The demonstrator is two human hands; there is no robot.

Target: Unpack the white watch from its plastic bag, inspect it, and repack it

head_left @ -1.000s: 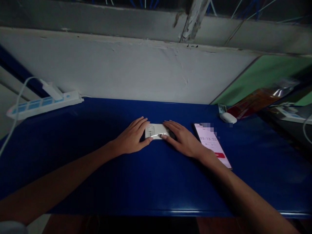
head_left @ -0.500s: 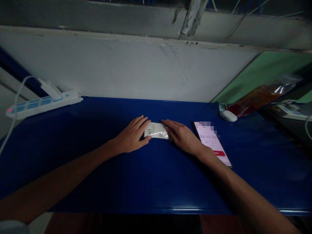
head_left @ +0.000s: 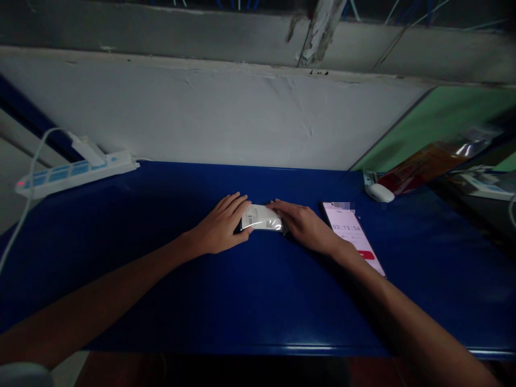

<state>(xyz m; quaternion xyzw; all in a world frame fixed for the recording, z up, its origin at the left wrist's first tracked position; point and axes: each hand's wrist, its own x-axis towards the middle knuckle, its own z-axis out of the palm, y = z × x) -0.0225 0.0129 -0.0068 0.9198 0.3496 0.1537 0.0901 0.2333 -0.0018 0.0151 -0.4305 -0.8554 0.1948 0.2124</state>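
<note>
One left hand (head_left: 220, 226), thumb and fingers partly spread, holds the left end of a flat, oblong white packet (head_left: 263, 219). Packet lies on the smooth, glossy blue bench (head_left: 242, 301), between the hands; long axis runs left-right, roughly along the bench edge, barcode end pointing left. Wrap clear, shiny, film-like. Right hand (head_left: 300, 223): fingers close together over the right end; thumb unclear, grip cannot be told. Slim phone (head_left: 355, 236) just beyond, screen lit.
</note>
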